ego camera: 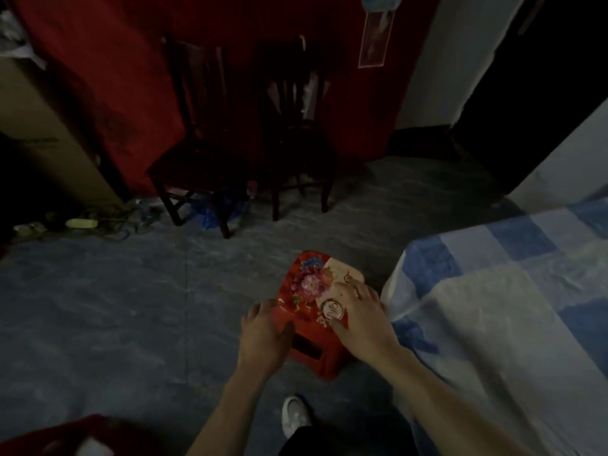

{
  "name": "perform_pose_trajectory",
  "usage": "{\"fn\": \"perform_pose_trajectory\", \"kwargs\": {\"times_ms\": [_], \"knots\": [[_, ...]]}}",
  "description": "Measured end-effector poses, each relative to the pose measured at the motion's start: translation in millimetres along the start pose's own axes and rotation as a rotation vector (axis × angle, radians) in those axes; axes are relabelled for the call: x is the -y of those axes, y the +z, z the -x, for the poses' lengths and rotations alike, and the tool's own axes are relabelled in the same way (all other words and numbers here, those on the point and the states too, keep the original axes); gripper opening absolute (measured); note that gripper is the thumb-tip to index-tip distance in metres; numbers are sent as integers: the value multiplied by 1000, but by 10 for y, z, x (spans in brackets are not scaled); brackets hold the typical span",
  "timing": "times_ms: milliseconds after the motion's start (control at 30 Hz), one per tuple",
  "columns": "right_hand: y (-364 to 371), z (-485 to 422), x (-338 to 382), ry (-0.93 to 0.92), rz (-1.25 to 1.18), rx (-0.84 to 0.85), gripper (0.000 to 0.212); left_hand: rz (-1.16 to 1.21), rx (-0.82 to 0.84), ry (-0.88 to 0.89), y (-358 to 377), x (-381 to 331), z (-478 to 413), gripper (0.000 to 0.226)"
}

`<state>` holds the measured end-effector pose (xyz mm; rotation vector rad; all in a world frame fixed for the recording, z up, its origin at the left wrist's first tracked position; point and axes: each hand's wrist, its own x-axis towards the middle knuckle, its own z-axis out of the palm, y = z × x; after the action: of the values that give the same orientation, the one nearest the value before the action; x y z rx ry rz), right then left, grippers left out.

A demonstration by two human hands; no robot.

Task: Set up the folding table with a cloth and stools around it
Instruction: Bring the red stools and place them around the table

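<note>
Forearms reach forward over a white shoe to a red stool standing upright on the floor, just beside the bench draped in a blue checked cloth. Its floral seat runs lengthwise away from the camera. Left hand grips the near-left edge; right hand rests spread flat on the seat.

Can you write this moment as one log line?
red stool: on floor beside checked cloth | left hand: holds its left edge | right hand: flat on seat
</note>
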<state>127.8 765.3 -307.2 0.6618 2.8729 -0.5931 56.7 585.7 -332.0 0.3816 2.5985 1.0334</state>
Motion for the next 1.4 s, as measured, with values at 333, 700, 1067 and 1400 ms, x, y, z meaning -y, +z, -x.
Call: {"fn": "perform_pose_trajectory", "kwargs": {"times_ms": [333, 700, 1067, 1400], "knots": [[528, -1528, -582, 54, 24, 167, 79, 16, 46, -180, 841, 238, -1108, 53], [2142, -2908, -1507, 159, -48, 295, 97, -122, 62, -340, 2379, 1347, -2148, 82], [2475, -3433, -2094, 250, 49, 371, 132, -100, 49, -549, 2858, 1561, -2477, 101], [2516, -3565, -2272, 241, -38, 417, 151, -54, 36, -597, 2898, 1695, -2677, 113]]}}
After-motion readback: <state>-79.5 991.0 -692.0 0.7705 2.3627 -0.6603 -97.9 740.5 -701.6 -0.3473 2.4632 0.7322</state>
